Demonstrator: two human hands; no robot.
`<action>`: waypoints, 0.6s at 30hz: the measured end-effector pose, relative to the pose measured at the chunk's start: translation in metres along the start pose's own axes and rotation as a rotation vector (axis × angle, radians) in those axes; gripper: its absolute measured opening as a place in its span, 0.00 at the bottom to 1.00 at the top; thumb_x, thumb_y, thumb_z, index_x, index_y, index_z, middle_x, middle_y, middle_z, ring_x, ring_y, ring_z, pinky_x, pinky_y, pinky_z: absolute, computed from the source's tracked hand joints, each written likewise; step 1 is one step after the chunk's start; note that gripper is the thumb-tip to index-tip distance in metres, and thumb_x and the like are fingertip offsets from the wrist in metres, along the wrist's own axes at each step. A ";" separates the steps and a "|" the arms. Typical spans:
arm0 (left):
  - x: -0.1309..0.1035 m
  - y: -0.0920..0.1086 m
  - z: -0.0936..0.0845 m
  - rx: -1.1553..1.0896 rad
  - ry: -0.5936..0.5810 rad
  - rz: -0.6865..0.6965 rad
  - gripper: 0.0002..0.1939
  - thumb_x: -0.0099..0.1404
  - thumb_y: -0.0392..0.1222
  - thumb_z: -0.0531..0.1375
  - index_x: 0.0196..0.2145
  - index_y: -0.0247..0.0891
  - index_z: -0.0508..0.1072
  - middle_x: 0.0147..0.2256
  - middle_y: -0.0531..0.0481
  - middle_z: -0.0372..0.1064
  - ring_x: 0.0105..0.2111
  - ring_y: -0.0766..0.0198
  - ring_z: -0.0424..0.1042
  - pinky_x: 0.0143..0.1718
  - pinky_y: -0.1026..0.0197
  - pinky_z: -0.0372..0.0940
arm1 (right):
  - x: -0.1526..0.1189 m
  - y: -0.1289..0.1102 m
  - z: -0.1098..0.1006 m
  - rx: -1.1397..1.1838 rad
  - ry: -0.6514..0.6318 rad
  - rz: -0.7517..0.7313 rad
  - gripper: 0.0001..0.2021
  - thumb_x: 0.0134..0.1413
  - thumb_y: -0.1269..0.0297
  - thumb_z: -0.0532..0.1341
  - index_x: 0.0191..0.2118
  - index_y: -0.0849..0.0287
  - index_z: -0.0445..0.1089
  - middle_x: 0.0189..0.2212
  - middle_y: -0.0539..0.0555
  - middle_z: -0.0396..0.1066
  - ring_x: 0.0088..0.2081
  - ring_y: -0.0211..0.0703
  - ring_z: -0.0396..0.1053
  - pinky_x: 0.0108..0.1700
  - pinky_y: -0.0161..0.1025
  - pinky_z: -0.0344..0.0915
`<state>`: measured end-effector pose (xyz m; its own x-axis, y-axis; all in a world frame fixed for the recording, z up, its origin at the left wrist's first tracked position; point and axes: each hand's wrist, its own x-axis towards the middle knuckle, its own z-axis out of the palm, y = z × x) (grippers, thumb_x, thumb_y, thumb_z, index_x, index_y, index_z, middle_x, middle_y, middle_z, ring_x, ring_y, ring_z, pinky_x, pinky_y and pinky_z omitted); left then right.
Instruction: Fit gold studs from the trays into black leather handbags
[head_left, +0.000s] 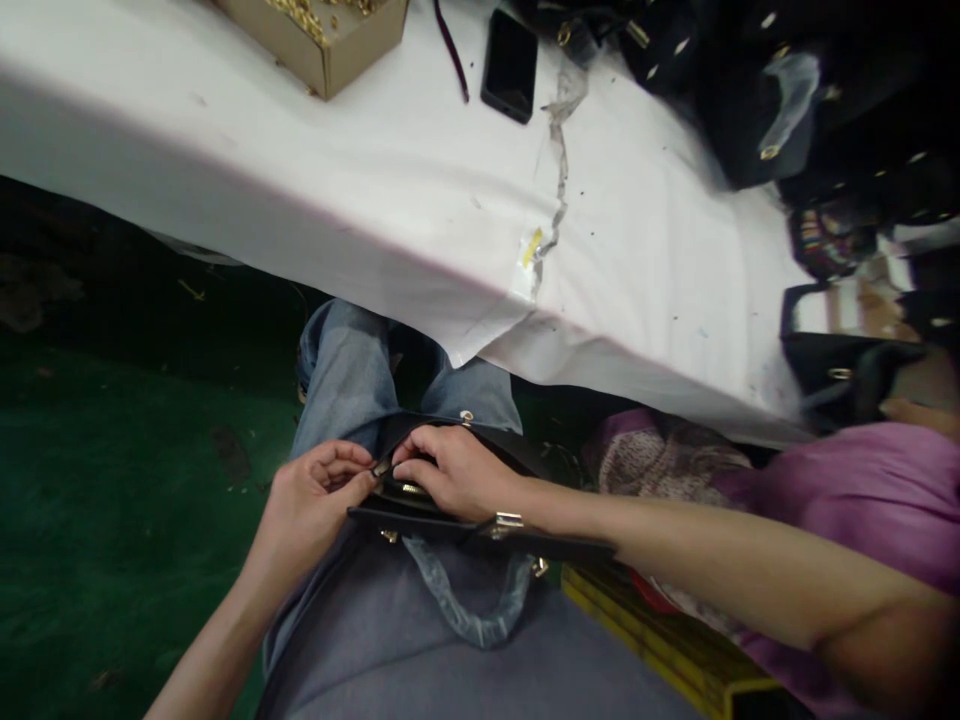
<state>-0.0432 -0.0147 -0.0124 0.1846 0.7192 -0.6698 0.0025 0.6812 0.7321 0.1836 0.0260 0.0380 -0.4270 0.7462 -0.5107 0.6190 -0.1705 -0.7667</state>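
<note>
Apparently interior work by the gold zip (409, 489): left hand (309, 497) pinches the mouth of the black handbag (442, 524) on the lap (349, 370), right hand (459, 472) reaches inside, grip unclear; next move likely calls for steadiness.

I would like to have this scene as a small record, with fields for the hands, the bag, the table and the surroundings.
Left hand: fingertips at the left end of the opening of the black bag; exact grip unclear
Right hand: at the opening, near a gold-coloured zip; fingers partly hidden
Bag: at the person's lap, opening upward, handle in clear wrapping
Table: white cover; cardboard box with gold-coloured pieces, dark phone
Surroundings: green floor, purple cloth at right
</note>
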 end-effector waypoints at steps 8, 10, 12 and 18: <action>0.012 0.001 0.015 0.014 -0.046 -0.051 0.17 0.59 0.47 0.75 0.41 0.34 0.81 0.34 0.45 0.82 0.32 0.59 0.81 0.32 0.65 0.70 | -0.007 0.017 -0.005 0.078 -0.038 0.036 0.05 0.65 0.70 0.70 0.45 0.56 0.83 0.42 0.50 0.83 0.44 0.43 0.79 0.48 0.36 0.68; 0.013 0.002 0.020 0.030 -0.055 -0.049 0.16 0.59 0.46 0.75 0.40 0.34 0.81 0.33 0.45 0.82 0.32 0.60 0.80 0.31 0.66 0.70 | -0.011 0.019 -0.006 0.012 -0.054 0.006 0.05 0.64 0.70 0.70 0.44 0.56 0.83 0.41 0.51 0.83 0.43 0.44 0.79 0.47 0.37 0.68; 0.013 0.002 0.022 0.019 -0.069 -0.051 0.15 0.59 0.45 0.75 0.40 0.34 0.81 0.33 0.45 0.82 0.32 0.60 0.80 0.31 0.66 0.70 | -0.014 0.021 -0.007 -0.041 -0.017 -0.043 0.05 0.66 0.71 0.68 0.43 0.56 0.82 0.40 0.51 0.83 0.42 0.44 0.79 0.48 0.37 0.68; 0.017 0.009 0.025 0.036 -0.094 -0.025 0.14 0.60 0.45 0.74 0.39 0.34 0.82 0.33 0.45 0.83 0.31 0.60 0.80 0.31 0.65 0.70 | -0.023 0.025 -0.006 -0.058 0.144 -0.148 0.04 0.70 0.71 0.66 0.44 0.57 0.79 0.42 0.53 0.81 0.44 0.43 0.77 0.50 0.38 0.68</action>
<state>-0.0152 -0.0002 -0.0144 0.2754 0.6851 -0.6744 0.0432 0.6920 0.7206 0.2125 0.0079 0.0332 -0.4204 0.8451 -0.3302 0.5953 -0.0178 -0.8033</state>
